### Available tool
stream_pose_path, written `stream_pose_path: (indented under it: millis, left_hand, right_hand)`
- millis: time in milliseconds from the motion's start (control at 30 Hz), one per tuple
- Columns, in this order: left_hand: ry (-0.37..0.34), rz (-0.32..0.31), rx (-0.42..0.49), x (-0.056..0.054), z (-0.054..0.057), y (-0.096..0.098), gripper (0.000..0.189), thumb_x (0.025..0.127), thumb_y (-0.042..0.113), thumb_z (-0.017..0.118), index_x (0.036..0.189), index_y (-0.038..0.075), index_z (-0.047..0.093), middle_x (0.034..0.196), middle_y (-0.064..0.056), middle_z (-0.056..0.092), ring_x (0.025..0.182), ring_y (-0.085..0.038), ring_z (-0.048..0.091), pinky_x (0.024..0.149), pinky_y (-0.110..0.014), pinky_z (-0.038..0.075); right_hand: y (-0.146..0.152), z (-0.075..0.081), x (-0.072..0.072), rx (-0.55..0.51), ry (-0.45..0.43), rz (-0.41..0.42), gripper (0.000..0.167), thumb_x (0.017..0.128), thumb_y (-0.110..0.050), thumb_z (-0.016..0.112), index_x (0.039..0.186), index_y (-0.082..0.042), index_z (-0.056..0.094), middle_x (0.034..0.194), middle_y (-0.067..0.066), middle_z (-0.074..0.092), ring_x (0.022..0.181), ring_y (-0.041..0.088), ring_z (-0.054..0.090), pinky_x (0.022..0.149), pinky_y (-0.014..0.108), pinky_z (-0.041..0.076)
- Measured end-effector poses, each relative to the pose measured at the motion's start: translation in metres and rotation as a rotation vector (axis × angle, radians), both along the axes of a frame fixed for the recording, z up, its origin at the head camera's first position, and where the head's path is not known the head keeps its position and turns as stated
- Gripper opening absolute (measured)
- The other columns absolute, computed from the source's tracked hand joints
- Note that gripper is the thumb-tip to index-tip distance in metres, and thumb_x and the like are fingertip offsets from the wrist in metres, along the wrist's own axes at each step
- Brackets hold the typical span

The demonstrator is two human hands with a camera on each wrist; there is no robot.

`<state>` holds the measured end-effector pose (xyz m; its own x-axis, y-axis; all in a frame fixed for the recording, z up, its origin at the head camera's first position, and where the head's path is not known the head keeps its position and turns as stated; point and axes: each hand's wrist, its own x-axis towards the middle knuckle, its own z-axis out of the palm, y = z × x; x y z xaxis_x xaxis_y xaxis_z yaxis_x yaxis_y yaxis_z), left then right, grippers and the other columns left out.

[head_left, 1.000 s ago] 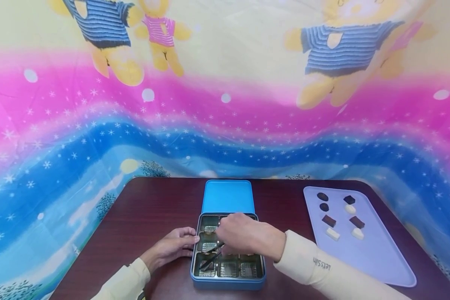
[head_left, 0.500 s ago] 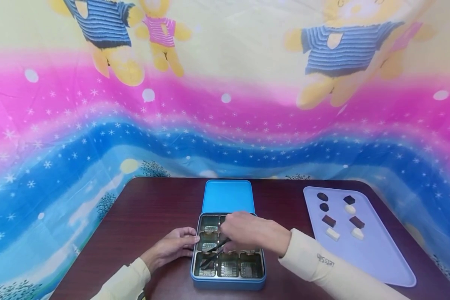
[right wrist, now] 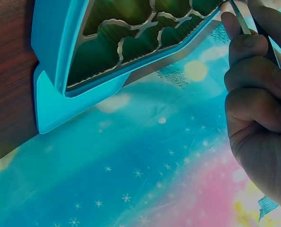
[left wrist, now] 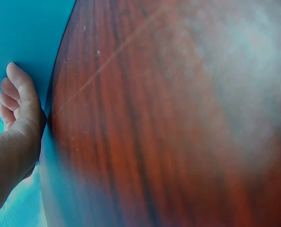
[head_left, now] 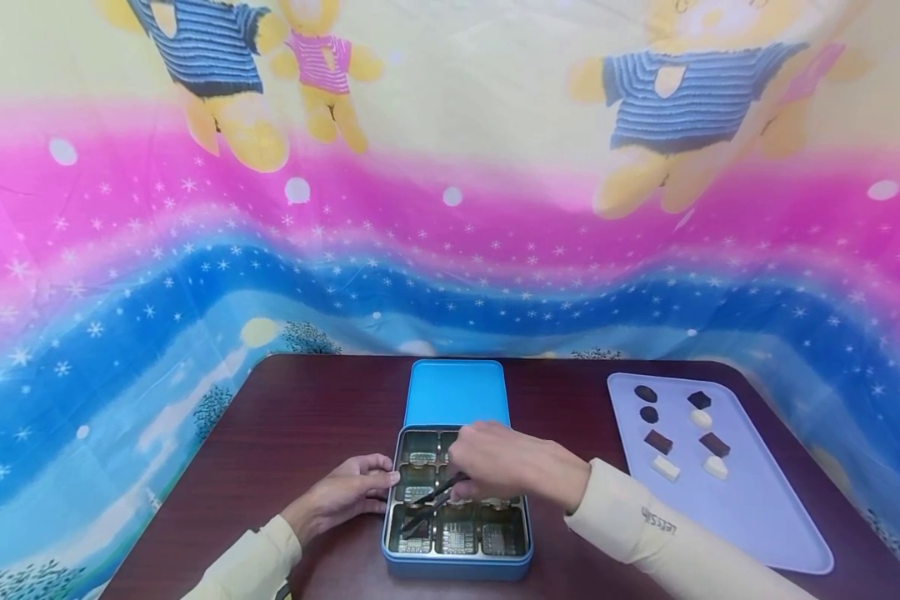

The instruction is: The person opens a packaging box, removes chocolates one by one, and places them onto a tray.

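A blue tin (head_left: 457, 568) with a divided insert stands in the middle of the table in the head view. My right hand (head_left: 506, 465) grips black tweezers (head_left: 438, 500), seen also in the right wrist view, where the curled fingers (right wrist: 258, 111) wrap the handle. The tips reach down into the front-left compartment, where a small dark piece like a chocolate (head_left: 420, 528) shows between them. My left hand (head_left: 348, 487) lies along the tin's left side, its relaxed fingers touching the wall. Part of the insert's back and right is hidden under the right hand.
The tin's lid (head_left: 457, 393) lies open behind it. A lilac tray (head_left: 750, 525) on the right bears several dark and white chocolates, including a brown square (head_left: 657, 442) and a white block (head_left: 666, 467). A printed cloth (head_left: 450, 250) hangs behind the table (head_left: 307, 417).
My right hand has shifted slightly to the right, while the tweezer tips stay in the front-left compartment. The left hand has not moved.
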<state>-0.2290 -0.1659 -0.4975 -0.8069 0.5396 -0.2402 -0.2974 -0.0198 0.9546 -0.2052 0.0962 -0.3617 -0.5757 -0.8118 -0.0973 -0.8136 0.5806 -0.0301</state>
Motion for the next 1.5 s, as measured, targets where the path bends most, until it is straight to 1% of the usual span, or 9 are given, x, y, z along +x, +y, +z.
stream_pose_path:
  millis: [133,233,400,667,800,1000,1133,1267,1500]
  left_hand:
    - [-0.002,-0.004,0.003,0.001,0.000,0.000,0.013,0.096,0.009,0.061,0.102,0.007,0.049,0.094,-0.004,0.064,0.087,-0.016,0.064,0.077,-0.034,0.056]
    - [-0.001,-0.003,0.002,0.001,0.001,0.000,0.013,0.096,0.009,0.060,0.102,0.007,0.049,0.094,-0.004,0.065,0.087,-0.016,0.064,0.078,-0.034,0.056]
    - [0.001,0.001,-0.002,0.001,0.001,0.000,0.013,0.096,0.009,0.061,0.102,0.007,0.050,0.094,-0.004,0.065,0.087,-0.016,0.064,0.078,-0.034,0.056]
    - [0.003,0.001,-0.001,0.000,0.000,0.000,0.012,0.096,0.009,0.060,0.101,0.008,0.050,0.094,-0.004,0.064,0.086,-0.016,0.064,0.077,-0.034,0.056]
    - [0.003,0.006,-0.005,0.000,0.000,0.000,0.012,0.095,0.009,0.060,0.102,0.007,0.050,0.094,-0.004,0.065,0.086,-0.016,0.064,0.077,-0.034,0.056]
    - [-0.001,0.010,-0.011,0.000,0.002,0.001,0.013,0.095,0.009,0.061,0.101,0.007,0.050,0.092,-0.003,0.065,0.085,-0.015,0.064,0.076,-0.033,0.055]
    - [0.004,0.009,-0.012,0.000,0.003,0.001,0.013,0.095,0.009,0.061,0.101,0.007,0.050,0.092,-0.003,0.065,0.085,-0.015,0.064,0.076,-0.033,0.055]
    - [0.005,0.006,-0.008,0.000,0.002,0.001,0.013,0.095,0.009,0.061,0.102,0.006,0.049,0.093,-0.003,0.064,0.085,-0.015,0.064,0.076,-0.033,0.055]
    - [0.002,0.005,-0.008,0.000,0.002,0.001,0.014,0.095,0.010,0.061,0.102,0.006,0.049,0.092,-0.003,0.064,0.085,-0.015,0.063,0.077,-0.033,0.055]
  right_hand:
    - [0.002,-0.003,-0.001,-0.010,-0.004,0.006,0.021,0.089,-0.034,0.075,0.070,-0.025,0.070,0.052,-0.020,0.046,0.044,-0.003,0.033,0.044,0.017,0.027]
    - [0.002,-0.005,-0.002,-0.022,-0.011,0.009,0.020,0.088,-0.034,0.075,0.071,-0.026,0.070,0.052,-0.021,0.046,0.044,-0.003,0.032,0.044,0.017,0.026]
    - [0.003,-0.005,-0.003,-0.039,-0.035,0.005,0.019,0.089,-0.035,0.075,0.072,-0.025,0.071,0.052,-0.020,0.046,0.044,-0.003,0.031,0.043,0.017,0.026]
    - [0.003,-0.005,-0.002,-0.041,-0.033,0.003,0.021,0.088,-0.034,0.075,0.071,-0.024,0.070,0.052,-0.020,0.045,0.044,-0.003,0.032,0.043,0.016,0.026]
    - [0.003,-0.004,-0.001,-0.044,-0.047,-0.006,0.020,0.089,-0.034,0.075,0.072,-0.024,0.071,0.052,-0.020,0.046,0.044,-0.003,0.033,0.042,0.016,0.027]
    - [0.001,-0.004,-0.002,-0.039,-0.045,-0.024,0.018,0.088,-0.034,0.075,0.073,-0.024,0.073,0.052,-0.019,0.048,0.043,-0.003,0.035,0.043,0.017,0.028]
    - [0.000,-0.004,-0.001,-0.028,-0.028,-0.031,0.022,0.088,-0.035,0.075,0.069,-0.024,0.070,0.050,-0.019,0.047,0.042,-0.002,0.036,0.043,0.017,0.029]
    - [-0.001,-0.002,0.002,-0.011,-0.012,-0.038,0.030,0.087,-0.036,0.075,0.064,-0.024,0.063,0.049,-0.017,0.045,0.042,-0.002,0.037,0.043,0.018,0.030]
    - [-0.003,0.005,0.007,0.027,-0.015,-0.068,0.029,0.087,-0.038,0.076,0.065,-0.024,0.063,0.052,-0.017,0.047,0.045,0.000,0.044,0.046,0.019,0.035]
